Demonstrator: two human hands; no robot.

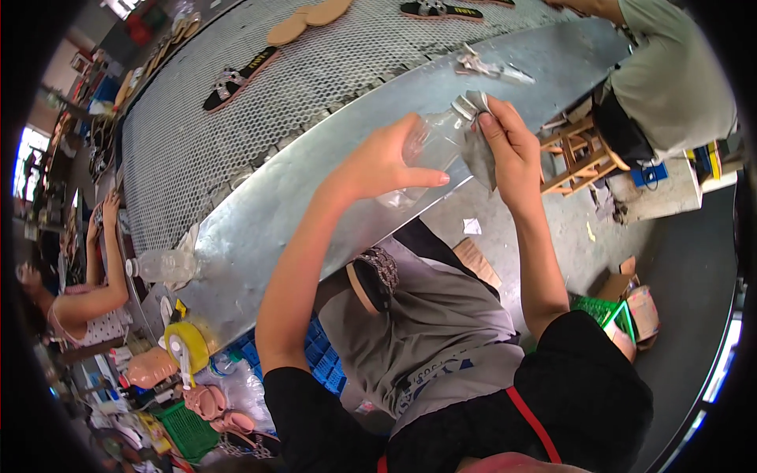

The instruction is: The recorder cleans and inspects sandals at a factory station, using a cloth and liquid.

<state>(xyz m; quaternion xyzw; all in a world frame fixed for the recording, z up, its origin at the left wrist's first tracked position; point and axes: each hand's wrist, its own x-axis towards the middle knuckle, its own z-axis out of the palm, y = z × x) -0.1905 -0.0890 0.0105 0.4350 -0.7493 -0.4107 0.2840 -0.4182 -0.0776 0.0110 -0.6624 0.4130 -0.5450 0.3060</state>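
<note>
Above the metal ledge point(292, 169), my left hand point(378, 162) is wrapped round the body of a clear plastic bottle point(443, 140), its thumb stretched along the near side. The bottle lies tilted, its neck toward my right. My right hand point(511, 146) pinches a grey cloth point(478, 154) at the bottle's neck; part of the cloth hangs below the fingers. The bottle's mouth is mostly covered by cloth and fingers. On my lap, over a grey apron point(441, 323), rests a sandal point(372, 277) with a dark, studded strap.
Sandals point(240, 79) and tan soles point(307, 22) lie on the mesh conveyor point(181, 150). Another clear bottle point(164, 266) lies at the ledge's left end, near a yellow container point(188, 347). A person point(670, 79) sits at the right; another person point(87, 303) works at the left.
</note>
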